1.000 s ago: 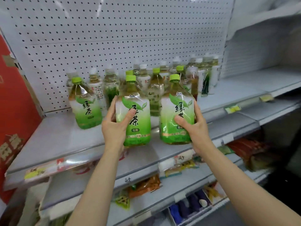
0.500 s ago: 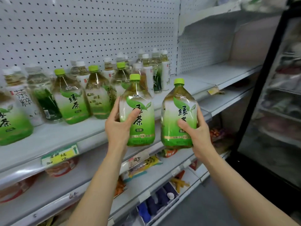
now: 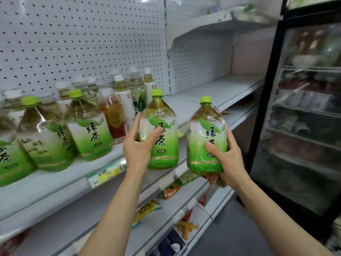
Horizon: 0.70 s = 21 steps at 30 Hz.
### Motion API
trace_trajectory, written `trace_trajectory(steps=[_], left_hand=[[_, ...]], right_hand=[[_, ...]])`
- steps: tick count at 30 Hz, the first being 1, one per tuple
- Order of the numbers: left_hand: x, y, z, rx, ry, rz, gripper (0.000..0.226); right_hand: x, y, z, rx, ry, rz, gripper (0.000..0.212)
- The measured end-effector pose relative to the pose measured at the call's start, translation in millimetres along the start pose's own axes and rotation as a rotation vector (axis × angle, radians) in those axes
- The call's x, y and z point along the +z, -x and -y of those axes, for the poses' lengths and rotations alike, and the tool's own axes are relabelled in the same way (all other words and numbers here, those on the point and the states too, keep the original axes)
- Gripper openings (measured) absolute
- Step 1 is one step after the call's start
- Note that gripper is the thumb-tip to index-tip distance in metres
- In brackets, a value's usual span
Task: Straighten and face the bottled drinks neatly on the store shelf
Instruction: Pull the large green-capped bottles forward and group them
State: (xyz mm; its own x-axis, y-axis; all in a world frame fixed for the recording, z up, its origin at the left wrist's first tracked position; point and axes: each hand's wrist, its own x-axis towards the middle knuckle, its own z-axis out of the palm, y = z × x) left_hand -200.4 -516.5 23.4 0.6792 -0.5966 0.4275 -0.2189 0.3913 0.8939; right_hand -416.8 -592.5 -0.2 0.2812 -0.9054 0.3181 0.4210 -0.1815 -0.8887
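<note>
Two green-tea bottles (image 3: 162, 137) in two hands (image 3: 137, 150)

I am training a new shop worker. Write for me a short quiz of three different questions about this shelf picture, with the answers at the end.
1. True or false: each of the two hands holds one green tea bottle.
2. What colour are the caps of the two held bottles?
3. What stands to the right of the shelves? A) a glass-door cooler B) a trolley

Key
1. True: left hand grips the left bottle, right hand grips the right bottle.
2. Green.
3. A, the cooler.
</note>
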Motion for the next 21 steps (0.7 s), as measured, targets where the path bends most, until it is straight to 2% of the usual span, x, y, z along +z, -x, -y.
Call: trace_trajectory(steps=[8,15,21], left_hand=[[91,-30,19,0.017,0.014,-0.096,0.097],[136,-67,33,-0.032,-0.005,-0.214,0.108],[164,-120,48,-0.053,0.001,-0.209,0.076]], right_hand=[[-71,-87,7,0.006,0.017,0.099,0.086],[-94,-163,-4,0.031,-0.043,0.186,0.08],[-92,-232,-17,0.005,-0.056,0.251,0.078]])
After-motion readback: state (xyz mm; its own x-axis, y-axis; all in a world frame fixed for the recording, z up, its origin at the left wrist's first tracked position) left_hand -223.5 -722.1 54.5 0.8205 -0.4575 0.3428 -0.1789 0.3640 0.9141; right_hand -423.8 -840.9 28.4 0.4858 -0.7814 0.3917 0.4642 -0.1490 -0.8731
